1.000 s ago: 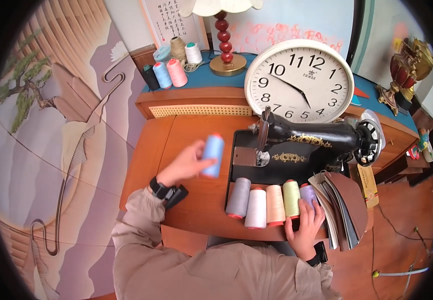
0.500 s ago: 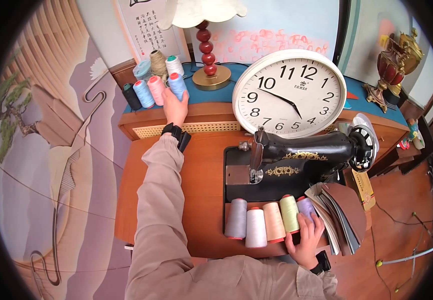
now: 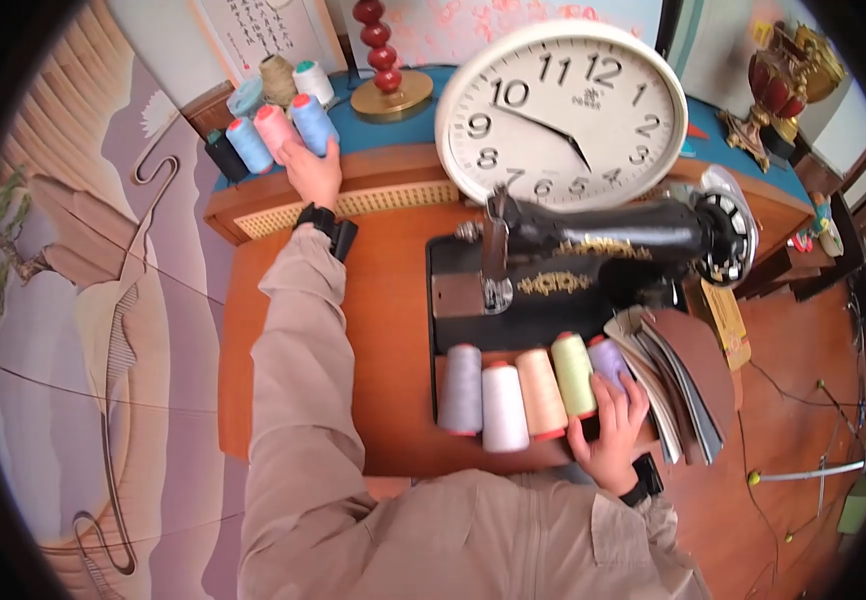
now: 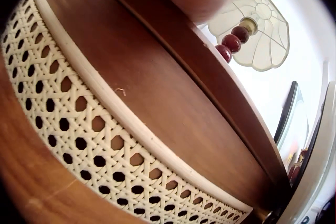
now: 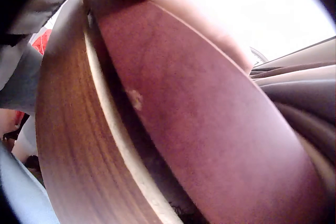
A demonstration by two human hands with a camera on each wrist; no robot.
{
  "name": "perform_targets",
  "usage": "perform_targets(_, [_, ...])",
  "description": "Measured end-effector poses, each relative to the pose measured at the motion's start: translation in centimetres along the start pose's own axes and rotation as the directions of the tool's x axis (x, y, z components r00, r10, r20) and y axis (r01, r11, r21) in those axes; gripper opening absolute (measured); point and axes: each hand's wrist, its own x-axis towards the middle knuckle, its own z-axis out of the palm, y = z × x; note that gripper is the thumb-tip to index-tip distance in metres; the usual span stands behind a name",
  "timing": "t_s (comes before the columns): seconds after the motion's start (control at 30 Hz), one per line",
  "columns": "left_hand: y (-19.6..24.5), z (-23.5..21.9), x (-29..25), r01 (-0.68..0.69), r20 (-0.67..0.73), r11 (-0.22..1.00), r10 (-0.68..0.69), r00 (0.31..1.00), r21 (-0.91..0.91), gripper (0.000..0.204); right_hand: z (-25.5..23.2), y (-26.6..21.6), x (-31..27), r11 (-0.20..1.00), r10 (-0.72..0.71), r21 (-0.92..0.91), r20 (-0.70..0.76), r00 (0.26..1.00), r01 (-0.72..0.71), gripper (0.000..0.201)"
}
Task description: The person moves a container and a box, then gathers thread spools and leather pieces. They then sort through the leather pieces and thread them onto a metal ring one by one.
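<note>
My left hand (image 3: 315,180) is at the back shelf, its thumb and fingers round the lower part of a blue thread spool (image 3: 312,122). Its fingertips are close to the pink spool (image 3: 273,130); whether they touch it is unclear. On the table front, my right hand (image 3: 613,435) rests with spread fingers against the purple spool (image 3: 608,360), thumb by the base of the green spool (image 3: 574,375). Peach (image 3: 541,392), white (image 3: 504,408) and grey (image 3: 462,390) spools stretch leftward in a row. The wrist views show only part of each hand, no spools.
A black sewing machine (image 3: 593,235) stands behind the row, and a large clock (image 3: 563,115) behind it. Fabric swatches (image 3: 688,375) lie right of my right hand. More spools and a lamp (image 3: 383,95) stand on the shelf.
My left hand carried the blue spool from above the table to the shelf, beside the pink one. My right hand has stayed by the purple spool. The head view has shifted.
</note>
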Motion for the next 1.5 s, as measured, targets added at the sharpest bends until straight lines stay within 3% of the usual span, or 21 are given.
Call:
perform_targets(0.17, [3.4,-6.1,-3.9,0.073,0.218,0.973,-0.024,0.976,-0.220,0.049,0.1,-0.1,0.0,1.000,-0.013,0.008,-0.033,0.999,0.014,0.059])
perform_targets(0.2, [4.3,-7.6,-6.0,0.179,0.346,0.846,0.008,0.938,-0.503,0.040,0.0,0.0,0.0,1.000,-0.019,0.007,-0.035,0.999,0.019,0.058])
perform_targets(0.23, [6.6,-11.0,-7.8,0.194,0.508,0.839,0.110,0.854,-0.508,0.031,0.0,0.0,0.1,1.000,-0.025,0.005,-0.041,0.999,0.025,0.058])
perform_targets(0.3, [10.9,-17.6,-10.5,0.353,0.896,0.902,0.075,0.438,-0.248,0.043,-0.1,0.0,-0.1,1.000,-0.027,0.014,-0.044,0.999,0.027,0.057])
perform_targets(0.37, [14.2,-22.8,-13.1,0.242,0.984,0.968,0.015,0.178,-0.058,0.051,-0.1,0.0,0.0,1.000,-0.028,0.013,-0.033,0.999,0.028,0.057])
perform_targets(0.43, [15.4,-25.7,-14.6,0.079,0.997,0.994,0.076,0.014,-0.077,0.069,0.0,0.1,0.0,0.999,-0.039,0.019,-0.038,0.999,0.040,0.057])
perform_targets(0.5, [14.4,-25.9,-17.3,0.255,0.995,0.962,0.097,0.036,-0.103,0.087,0.0,0.1,-0.1,0.998,-0.053,0.023,-0.050,0.997,0.054,0.058])
perform_targets(0.53, [15.8,-26.3,-16.4,0.429,0.993,0.900,-0.025,-0.116,0.073,0.088,0.0,0.1,-0.2,0.999,-0.043,0.020,-0.040,0.998,0.044,0.058])
perform_targets(0.63, [14.0,-25.1,-17.7,0.353,0.995,0.930,0.099,0.014,-0.098,0.081,0.1,0.2,-0.4,0.999,-0.048,0.022,-0.048,0.998,0.049,0.058])
perform_targets(0.7, [12.1,-24.1,-18.1,0.433,0.989,0.890,0.137,0.050,-0.146,0.073,0.0,0.3,-0.4,0.999,-0.033,0.029,-0.025,0.999,0.033,0.058])
perform_targets(0.77, [11.5,-23.6,-16.4,0.770,0.989,0.636,0.075,-0.131,0.054,0.064,-0.1,0.1,-0.3,0.999,-0.038,0.028,-0.037,0.999,0.039,0.058])
perform_targets(0.83, [10.6,-22.6,-14.1,0.852,0.999,0.524,0.037,-0.008,-0.012,0.053,-0.2,0.1,-0.2,0.999,-0.029,0.023,-0.020,0.999,0.029,0.058])
perform_targets(0.9, [9.7,-20.6,-11.8,0.814,0.959,0.534,-0.022,0.284,-0.229,0.047,-0.2,0.1,-0.2,0.999,-0.030,0.021,-0.023,0.999,0.030,0.059])
perform_targets(0.97, [8.5,-17.6,-9.1,0.760,0.867,0.527,-0.083,0.491,-0.380,0.044,-0.1,0.1,-0.3,0.999,-0.032,0.024,-0.015,0.999,0.033,0.059])
perform_targets(1.03, [6.8,-13.2,-6.6,0.461,0.620,0.649,0.021,0.784,-0.605,0.040,0.0,0.2,-0.3,0.999,-0.035,0.011,-0.017,0.999,0.035,0.060])
perform_targets(1.13, [6.6,-9.2,-2.4,0.312,0.508,0.767,0.021,0.861,-0.561,0.044,0.0,0.1,-0.3,1.000,-0.024,-0.002,-0.008,1.000,0.024,0.060])
perform_targets(1.2, [7.4,-7.2,-0.6,0.220,0.384,0.922,-0.086,0.919,-0.319,0.052,0.0,0.0,-0.2,1.000,-0.022,-0.003,-0.006,1.000,0.022,0.060])
perform_targets(1.3, [6.8,-3.6,0.0,0.129,0.296,0.970,-0.064,0.953,-0.207,0.057,-0.1,-0.1,-0.2,1.000,-0.019,-0.003,-0.010,1.000,0.019,0.059])
perform_targets(1.37, [6.9,-2.3,-0.4,0.163,0.308,0.959,-0.088,0.947,-0.230,0.054,-0.1,-0.1,-0.2,1.000,-0.016,-0.023,-0.009,1.000,0.016,0.059])
perform_targets(1.43, [6.5,-1.0,-0.9,0.074,0.149,0.964,-0.037,0.988,-0.255,0.052,-0.1,-0.1,-0.1,1.000,-0.013,-0.018,0.000,1.000,0.013,0.059])
perform_targets(1.5, [6.4,-0.4,-1.3,0.053,0.125,0.960,-0.019,0.992,-0.275,0.049,-0.1,-0.2,0.0,1.000,-0.006,-0.026,0.010,1.000,0.007,0.058])
